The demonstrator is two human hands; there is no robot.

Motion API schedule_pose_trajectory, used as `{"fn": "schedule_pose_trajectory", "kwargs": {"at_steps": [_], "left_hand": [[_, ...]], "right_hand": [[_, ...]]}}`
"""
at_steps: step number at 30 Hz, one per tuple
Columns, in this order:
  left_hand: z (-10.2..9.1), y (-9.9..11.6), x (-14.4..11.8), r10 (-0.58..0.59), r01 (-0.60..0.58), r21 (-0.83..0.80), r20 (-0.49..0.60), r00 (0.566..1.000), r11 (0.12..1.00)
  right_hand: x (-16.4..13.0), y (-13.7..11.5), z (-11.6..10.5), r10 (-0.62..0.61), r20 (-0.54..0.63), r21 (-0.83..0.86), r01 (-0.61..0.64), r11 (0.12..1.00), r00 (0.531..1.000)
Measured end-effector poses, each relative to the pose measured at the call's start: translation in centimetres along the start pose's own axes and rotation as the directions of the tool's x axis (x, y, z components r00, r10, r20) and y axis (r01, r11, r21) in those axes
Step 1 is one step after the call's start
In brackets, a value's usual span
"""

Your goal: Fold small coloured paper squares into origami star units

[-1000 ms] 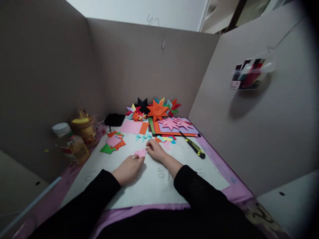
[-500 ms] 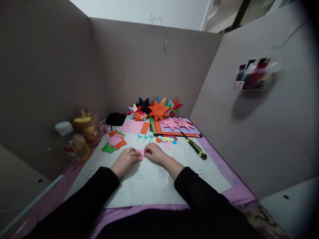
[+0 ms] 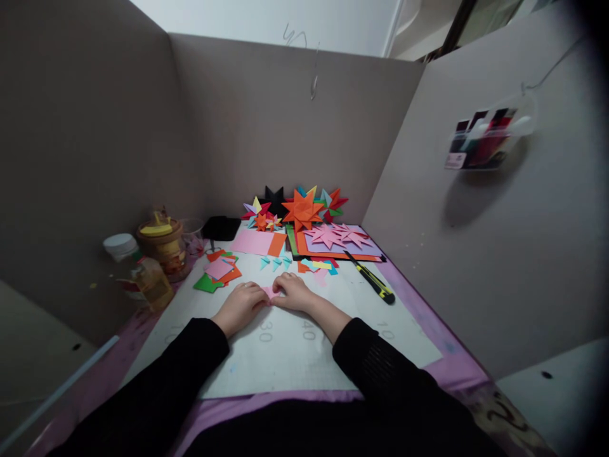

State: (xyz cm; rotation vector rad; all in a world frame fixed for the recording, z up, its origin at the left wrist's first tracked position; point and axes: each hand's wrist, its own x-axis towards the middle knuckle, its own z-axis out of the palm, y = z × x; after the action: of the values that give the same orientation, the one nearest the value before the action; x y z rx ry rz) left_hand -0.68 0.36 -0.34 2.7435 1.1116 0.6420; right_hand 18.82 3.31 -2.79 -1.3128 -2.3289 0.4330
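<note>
Between my hands lies a small piece of pink paper (image 3: 271,292) on the white mat (image 3: 285,368), partly covered by my fingers. My left hand (image 3: 242,306), with a ring on one finger, is closed on the paper's left side. From the right, my right hand (image 3: 292,293) pinches the paper's near edge with curled fingers. Just beyond my hands sit small folded light-blue paper pieces (image 3: 276,263) in a row. To the left is a loose pile of pink, orange and green paper squares (image 3: 219,270).
A yellow-black utility knife (image 3: 371,277) lies at right. Coloured paper scraps (image 3: 320,266) are near it. Folded paper stars (image 3: 303,211) stand at the back by coloured sheets (image 3: 340,247). A glue bottle (image 3: 155,284) and a brown pot (image 3: 164,244) stand left. Grey partitions (image 3: 295,127) enclose the table.
My right fingers have shifted slightly toward me along the pink paper, and less of it shows near its lower edge. My left hand stays nearly in place.
</note>
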Motion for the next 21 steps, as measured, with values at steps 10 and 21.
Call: {"fn": "schedule_pose_trajectory", "kwargs": {"at_steps": [10,21], "left_hand": [[-0.6,-0.8,-0.4,0.066,-0.068,0.051,0.028,0.997,0.996],[-0.5,-2.2,-0.7,-0.066,0.068,-0.084,0.024,0.998,0.994]], "right_hand": [[-0.7,-0.4,-0.7,-0.092,-0.115,0.171,0.111,0.979,0.989],[-1.4,-0.9,-0.5,-0.417,0.029,0.042,0.416,0.909,0.909]]}}
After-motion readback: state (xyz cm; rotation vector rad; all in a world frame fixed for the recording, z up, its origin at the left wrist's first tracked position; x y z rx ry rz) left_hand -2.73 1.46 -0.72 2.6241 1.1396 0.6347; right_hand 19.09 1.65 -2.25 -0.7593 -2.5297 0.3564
